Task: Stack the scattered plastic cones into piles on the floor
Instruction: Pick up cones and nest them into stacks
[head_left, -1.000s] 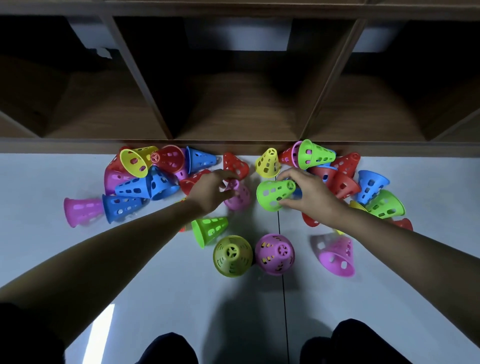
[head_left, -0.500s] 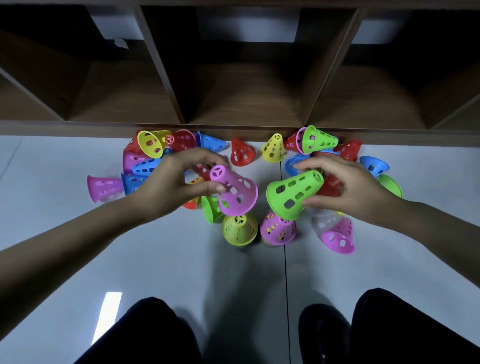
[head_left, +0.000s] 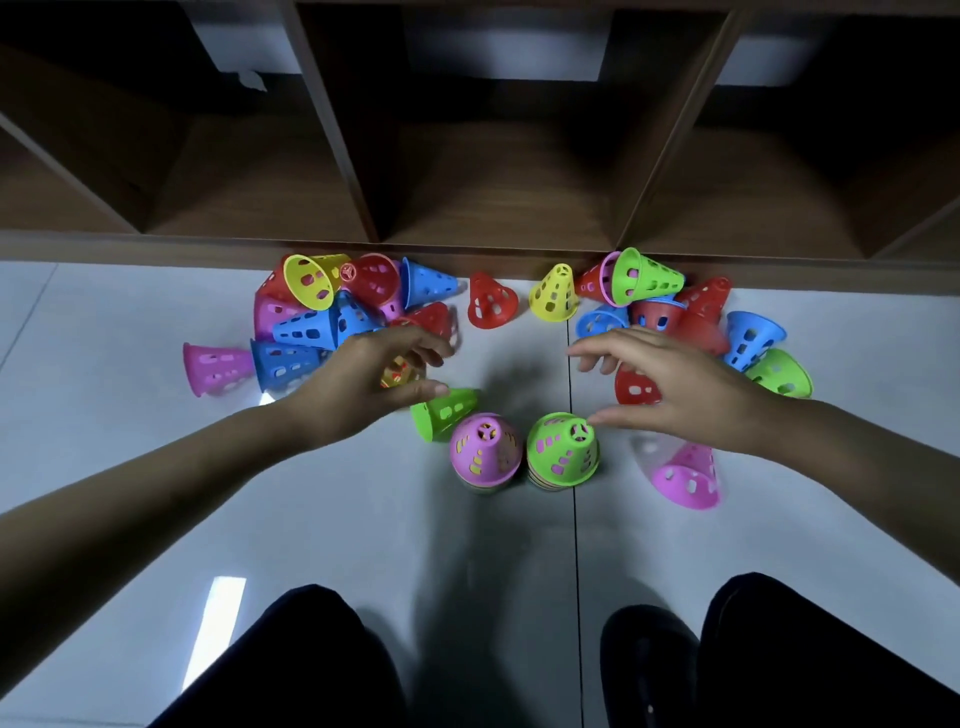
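I see loose cones heaped up to the left of the pink pile. The left hand hangs just left of that pile, fingers apart, holding nothing. A green pile stands right beside the pink pile. Just past it, the right hand is spread wide and empty too.

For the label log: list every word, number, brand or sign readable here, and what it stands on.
None readable: no words, numbers or brand marks.
The pink-topped pile and green-topped pile show only holes and a moulded spoked ring; floor and wooden shelf bear no print.
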